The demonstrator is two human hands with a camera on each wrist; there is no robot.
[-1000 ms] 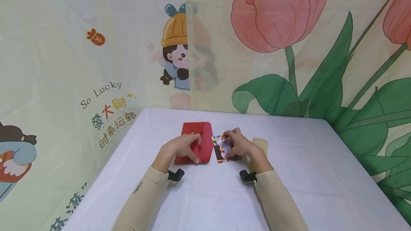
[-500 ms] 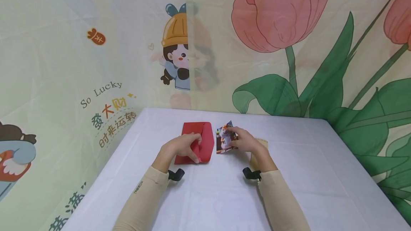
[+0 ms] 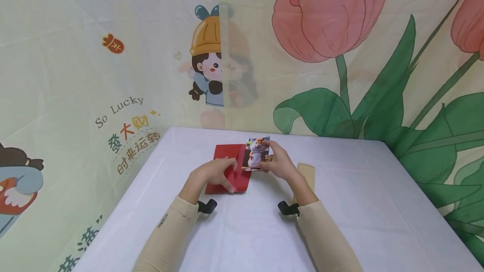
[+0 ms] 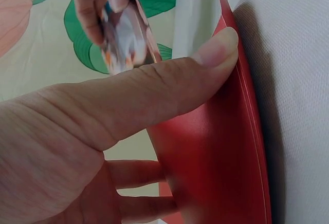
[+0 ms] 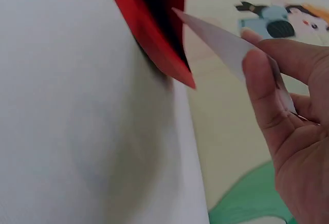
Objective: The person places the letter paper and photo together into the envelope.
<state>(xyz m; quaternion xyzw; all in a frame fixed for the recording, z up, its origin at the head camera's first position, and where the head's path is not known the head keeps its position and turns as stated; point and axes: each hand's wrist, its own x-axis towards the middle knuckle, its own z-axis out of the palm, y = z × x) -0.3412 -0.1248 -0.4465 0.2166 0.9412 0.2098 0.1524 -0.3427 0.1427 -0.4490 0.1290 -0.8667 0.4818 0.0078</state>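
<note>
A red envelope [image 3: 224, 152] lies on the table with its flap side to the right. My left hand [image 3: 213, 172] holds it, thumb on the near edge and fingers curled over the middle; the left wrist view shows the thumb [image 4: 221, 47] on the red paper. Seen from the right wrist, the envelope's mouth [image 5: 167, 23] gapes. My right hand [image 3: 279, 160] pinches a photo of a white and orange animal figure [image 3: 255, 155], raised above the envelope's right side. The photo's pale back [image 5: 223, 44] shows in the right wrist view, one corner pointing at the mouth.
A tan, flat paper-like piece [image 3: 308, 173] lies to the right, partly hidden by my right forearm. White cloth covers the table [image 3: 249, 230]. Printed curtains [image 3: 249, 112] hang behind its far edge and along the left side.
My right hand has lifted the photo off the table and brought it up and left over the envelope's right edge. My left hand and the envelope stay in place.
</note>
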